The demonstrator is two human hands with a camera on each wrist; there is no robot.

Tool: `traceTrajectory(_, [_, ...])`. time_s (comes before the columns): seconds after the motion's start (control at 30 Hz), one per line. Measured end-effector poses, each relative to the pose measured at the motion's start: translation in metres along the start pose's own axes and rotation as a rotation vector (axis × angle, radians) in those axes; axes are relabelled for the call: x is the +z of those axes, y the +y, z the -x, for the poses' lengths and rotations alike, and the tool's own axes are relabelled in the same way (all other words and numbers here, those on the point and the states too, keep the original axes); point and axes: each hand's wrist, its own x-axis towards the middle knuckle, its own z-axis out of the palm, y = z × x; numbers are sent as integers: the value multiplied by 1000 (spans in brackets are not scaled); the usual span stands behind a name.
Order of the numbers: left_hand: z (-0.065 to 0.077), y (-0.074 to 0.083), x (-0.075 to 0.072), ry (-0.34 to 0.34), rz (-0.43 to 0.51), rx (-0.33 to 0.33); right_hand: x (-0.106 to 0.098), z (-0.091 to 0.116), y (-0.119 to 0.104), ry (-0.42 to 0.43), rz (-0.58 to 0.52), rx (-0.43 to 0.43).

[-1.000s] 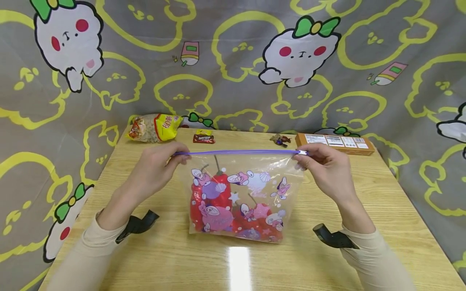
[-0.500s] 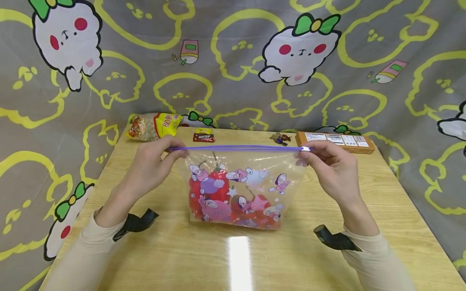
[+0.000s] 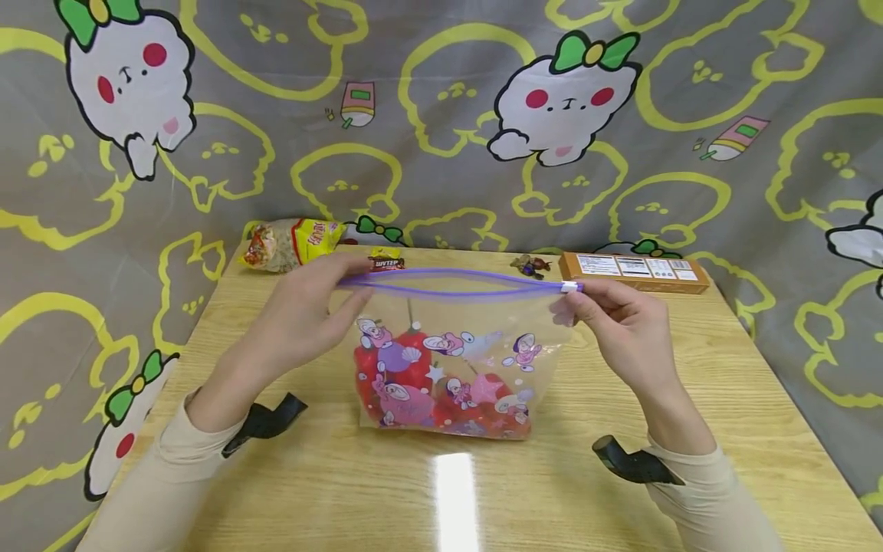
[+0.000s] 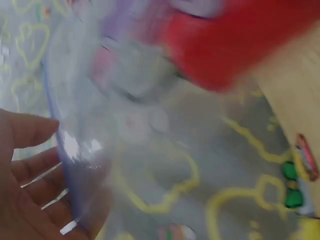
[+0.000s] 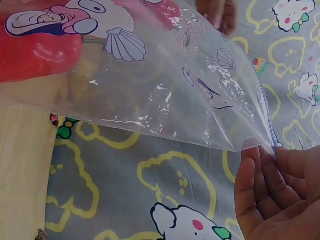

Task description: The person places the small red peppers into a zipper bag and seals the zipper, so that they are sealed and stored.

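A clear slider zip bag (image 3: 441, 368) with a cartoon print hangs upright over the table, several red, stemmed fruits or vegetables (image 3: 414, 360) inside it. Its purple zip edge bows apart in the middle, showing a narrow gap. My left hand (image 3: 303, 314) holds the left end of that edge; in the left wrist view the thumb lies at the zip and the other fingers pass behind the film. At the opposite end, my right hand (image 3: 624, 322) pinches the corner beside the white slider (image 3: 569, 287). The right wrist view shows thumb and fingers together on this corner (image 5: 270, 147).
Along the back of the wooden table (image 3: 552, 498) lie a yellow snack packet (image 3: 293, 244), a dark red wrapped bar (image 3: 388, 263), a few small wrapped pieces (image 3: 531, 265) and a long orange box (image 3: 635, 273). A patterned cloth (image 3: 441, 176) hangs behind and at both sides.
The zip edge went from nearly straight to bowed apart. My left hand has moved right, its thumb and fingers spread wider, and my right hand has come slightly left.
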Motion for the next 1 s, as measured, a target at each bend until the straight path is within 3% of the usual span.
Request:
traceTrajectory(0.2, [-48,50,16,-119,-152,209,0,2,-2,21,-19,-11])
traceTrajectory(0.33, [-80,85,35,-258,-292,241,2,4,-3,80,-10,-23])
traceTrajectory(0.47, [-101,110,53,-380,-400,241,5,4,-5,123,23,-68])
traceTrajectory(0.63, [-113,124,68,-440,-423,260,10,3,-6,145,24,-102])
traceTrajectory(0.77, [-112,124,72,-431,-417,279,12,4,-4,131,18,-113])
traceTrajectory(1.0, [-110,124,73,-407,-395,279,13,3,-4,125,128,-193])
